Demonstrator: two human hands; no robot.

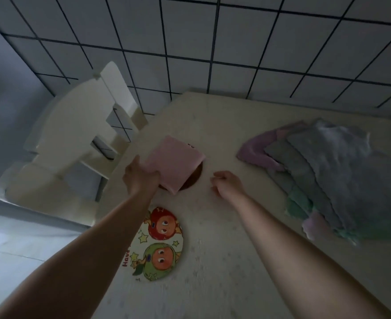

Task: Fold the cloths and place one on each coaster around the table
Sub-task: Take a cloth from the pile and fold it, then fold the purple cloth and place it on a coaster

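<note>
A folded pink cloth (175,163) lies over a brown round coaster (193,179), covering most of it. My left hand (140,177) grips the cloth's near left edge. Just to the right of the coaster my right hand (228,184) rests on the cream table (224,261) with fingers loosely curled and nothing in them. A second round coaster (158,244), printed with two cartoon faces, sits bare near the table's left edge, between my forearms. A stack of unfolded cloths (335,178) in grey, purple and green lies at the right.
A white chair (74,143) stands off the table's left corner. Beyond the table's far edge is a white tiled floor (213,38) with dark grout lines.
</note>
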